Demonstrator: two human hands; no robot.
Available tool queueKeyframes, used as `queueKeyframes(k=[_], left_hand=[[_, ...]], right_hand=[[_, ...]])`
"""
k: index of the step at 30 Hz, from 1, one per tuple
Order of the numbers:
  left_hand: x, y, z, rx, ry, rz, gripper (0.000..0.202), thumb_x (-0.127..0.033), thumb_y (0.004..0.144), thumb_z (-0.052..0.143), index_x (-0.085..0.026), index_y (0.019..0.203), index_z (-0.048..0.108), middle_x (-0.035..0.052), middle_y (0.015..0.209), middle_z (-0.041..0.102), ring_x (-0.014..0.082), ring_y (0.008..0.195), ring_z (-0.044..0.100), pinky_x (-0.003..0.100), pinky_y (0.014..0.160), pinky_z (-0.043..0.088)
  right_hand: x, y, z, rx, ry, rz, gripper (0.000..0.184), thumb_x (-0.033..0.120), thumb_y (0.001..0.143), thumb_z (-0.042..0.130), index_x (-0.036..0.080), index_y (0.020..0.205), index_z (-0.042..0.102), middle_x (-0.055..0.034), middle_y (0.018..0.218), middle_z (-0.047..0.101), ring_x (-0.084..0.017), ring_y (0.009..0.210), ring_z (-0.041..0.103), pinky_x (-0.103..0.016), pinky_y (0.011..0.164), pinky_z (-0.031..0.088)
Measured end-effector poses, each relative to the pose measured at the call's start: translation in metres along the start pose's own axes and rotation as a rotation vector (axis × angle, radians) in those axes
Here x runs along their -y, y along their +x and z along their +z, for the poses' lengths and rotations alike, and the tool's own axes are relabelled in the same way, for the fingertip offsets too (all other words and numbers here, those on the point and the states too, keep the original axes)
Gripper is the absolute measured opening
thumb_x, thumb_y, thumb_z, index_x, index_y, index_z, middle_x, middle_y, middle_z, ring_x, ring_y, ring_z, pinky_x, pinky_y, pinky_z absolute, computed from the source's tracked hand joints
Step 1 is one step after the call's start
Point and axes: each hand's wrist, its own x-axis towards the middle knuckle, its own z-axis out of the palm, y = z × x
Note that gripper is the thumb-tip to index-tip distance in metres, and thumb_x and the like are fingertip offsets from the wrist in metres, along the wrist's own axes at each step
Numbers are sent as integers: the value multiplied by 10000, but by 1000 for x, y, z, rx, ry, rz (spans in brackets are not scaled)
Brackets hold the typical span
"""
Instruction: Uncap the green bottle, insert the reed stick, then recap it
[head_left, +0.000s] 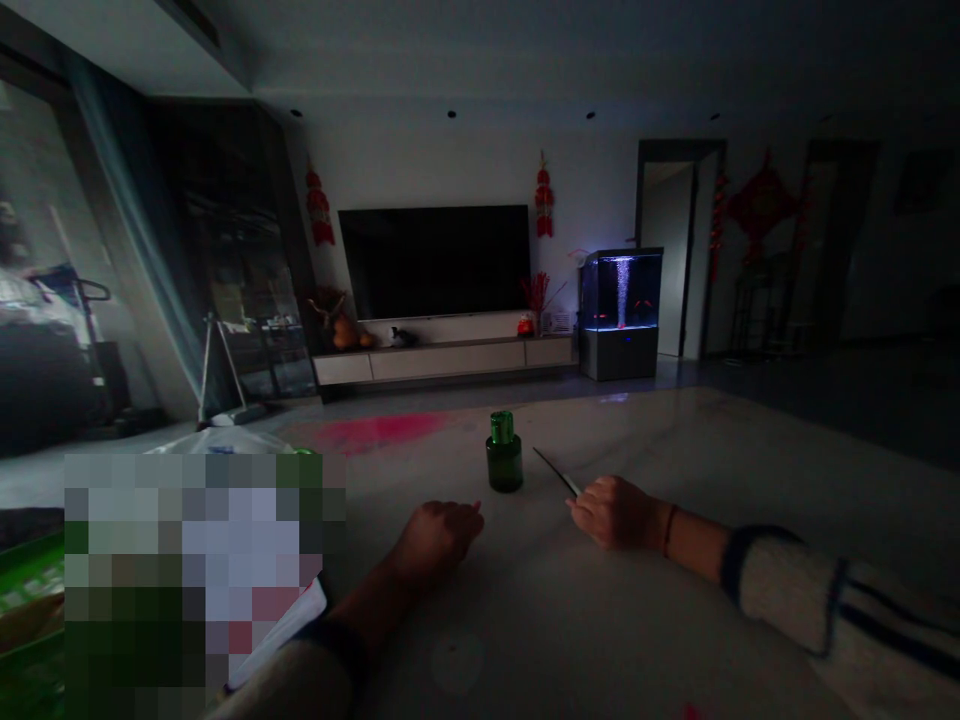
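Note:
A small dark green bottle (505,455) with a green cap stands upright on the pale table (637,600). My right hand (616,511) rests on the table just right of it, fingers closed on a thin stick (556,471) that points up and left toward the bottle. My left hand (436,533) lies on the table just below and left of the bottle, fingers curled in, apart from it. Whether the left hand holds anything is hidden in the dim light.
The room is dark. A blurred patch (202,580) covers the table's left side, with green packaging (30,590) beside it. Far off stand a wall TV (435,260), a low cabinet (442,358) and a lit fish tank (621,310).

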Motion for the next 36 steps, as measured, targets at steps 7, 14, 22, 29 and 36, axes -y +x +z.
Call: queueKeyframes(k=[7,14,22,29,36], left_hand=[[3,0,7,-86,44,72,390,-172,883,217,-151,670,542,21,586,563,96,521,510,215,506,369],[0,2,0,-29,105,33,329,-191,868,244,-157,719,535,20,593,578,109,511,518,224,487,361],[-4,8,-5,85,-13,-193,435,-162,819,304,-152,1253,272,27,749,616,118,590,552,219,539,383],[-5,8,-7,189,-7,-200,212,-184,833,281,-141,897,478,31,669,585,127,570,532,227,525,371],[-2,7,-1,122,24,-49,239,-167,835,289,-160,782,522,48,736,579,137,625,544,246,565,403]], right_hand=[[0,4,-4,-83,-83,-59,285,70,840,357,155,590,467,4,498,520,-96,462,449,-269,453,164],[0,5,-4,-105,-149,-44,238,80,829,381,172,619,443,24,497,505,-99,450,451,-278,452,133],[0,4,-4,-130,-139,-45,214,100,834,396,189,646,447,35,516,494,-99,465,434,-272,464,119],[-1,2,-1,-131,-83,-28,190,117,835,412,184,677,493,36,515,510,-99,466,444,-274,461,137],[1,-2,5,-63,-11,-18,225,144,856,382,172,684,525,21,515,516,-85,469,446,-275,462,176]])
